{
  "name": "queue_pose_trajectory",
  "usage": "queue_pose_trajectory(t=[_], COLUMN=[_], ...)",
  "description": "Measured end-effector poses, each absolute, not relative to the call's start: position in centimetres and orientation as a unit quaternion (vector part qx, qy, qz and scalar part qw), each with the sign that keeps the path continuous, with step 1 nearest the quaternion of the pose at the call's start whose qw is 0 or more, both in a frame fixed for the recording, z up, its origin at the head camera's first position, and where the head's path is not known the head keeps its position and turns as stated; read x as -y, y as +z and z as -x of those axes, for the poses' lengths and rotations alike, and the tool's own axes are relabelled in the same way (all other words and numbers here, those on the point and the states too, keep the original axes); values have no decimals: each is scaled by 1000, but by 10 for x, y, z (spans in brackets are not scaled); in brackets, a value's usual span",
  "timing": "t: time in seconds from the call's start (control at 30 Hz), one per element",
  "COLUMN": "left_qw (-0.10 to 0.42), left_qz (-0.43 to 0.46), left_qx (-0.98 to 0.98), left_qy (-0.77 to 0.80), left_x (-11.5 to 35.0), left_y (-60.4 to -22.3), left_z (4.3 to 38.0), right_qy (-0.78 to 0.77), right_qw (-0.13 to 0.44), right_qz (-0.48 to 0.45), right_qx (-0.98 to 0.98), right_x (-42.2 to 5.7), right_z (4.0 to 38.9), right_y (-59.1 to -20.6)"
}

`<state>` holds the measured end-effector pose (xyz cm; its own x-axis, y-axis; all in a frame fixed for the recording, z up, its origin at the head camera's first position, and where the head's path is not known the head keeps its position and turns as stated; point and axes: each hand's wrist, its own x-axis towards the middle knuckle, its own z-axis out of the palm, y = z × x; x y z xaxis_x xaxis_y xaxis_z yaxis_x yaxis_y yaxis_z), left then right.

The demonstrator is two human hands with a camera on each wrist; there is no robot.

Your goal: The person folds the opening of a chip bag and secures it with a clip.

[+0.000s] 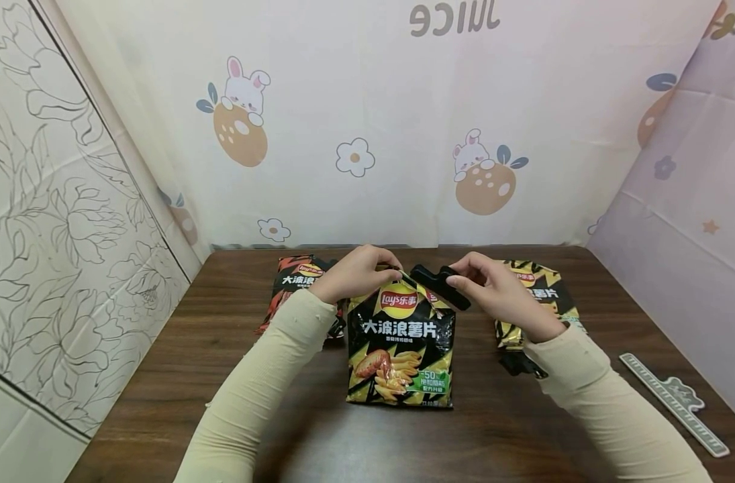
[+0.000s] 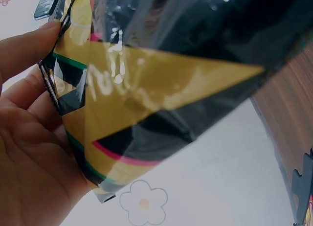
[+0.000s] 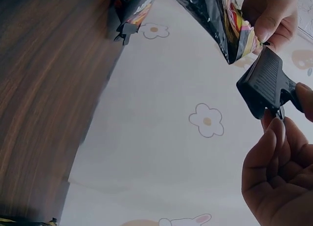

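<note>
A black and yellow bag of Lay's potato chips [image 1: 397,349] stands upright on the table, its front facing me. My left hand [image 1: 364,272] pinches the folded top edge of this bag between thumb and fingers, as the left wrist view also shows. Between the thumb and fingers of my right hand [image 1: 500,292] is a black bag clip [image 1: 441,285], held at its handles beside the bag's top right corner. In the right wrist view the clip [image 3: 264,84] sits close to the folded edge. Whether it touches the bag, I cannot tell.
Behind my left arm lies a red and black chip bag [image 1: 291,285] with a black clip at its top. Another yellow and black chip bag [image 1: 551,288] lies at the right, a black clip [image 1: 521,364] by its near end. A whitish ruler-like strip [image 1: 675,402] lies near the right edge.
</note>
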<state>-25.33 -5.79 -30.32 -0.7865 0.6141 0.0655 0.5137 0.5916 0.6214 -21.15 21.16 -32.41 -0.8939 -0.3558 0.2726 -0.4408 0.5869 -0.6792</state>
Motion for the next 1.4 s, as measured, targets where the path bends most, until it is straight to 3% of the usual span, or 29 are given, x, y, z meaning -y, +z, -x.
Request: queue_pose_trajectory(t=[0.57,1.4], left_qw=[74,82], left_qz=[-314,-310], left_qx=[-888,-880], left_qy=[327,352], left_x=[57,58], left_y=[-304,-303], left_z=[253,252], right_qy=[395,415], right_qw=[76,43], right_qz=[-244,-224], right_qx=[882,881], right_x=[-205,-202], right_z=[211,216], right_y=[-327,-327])
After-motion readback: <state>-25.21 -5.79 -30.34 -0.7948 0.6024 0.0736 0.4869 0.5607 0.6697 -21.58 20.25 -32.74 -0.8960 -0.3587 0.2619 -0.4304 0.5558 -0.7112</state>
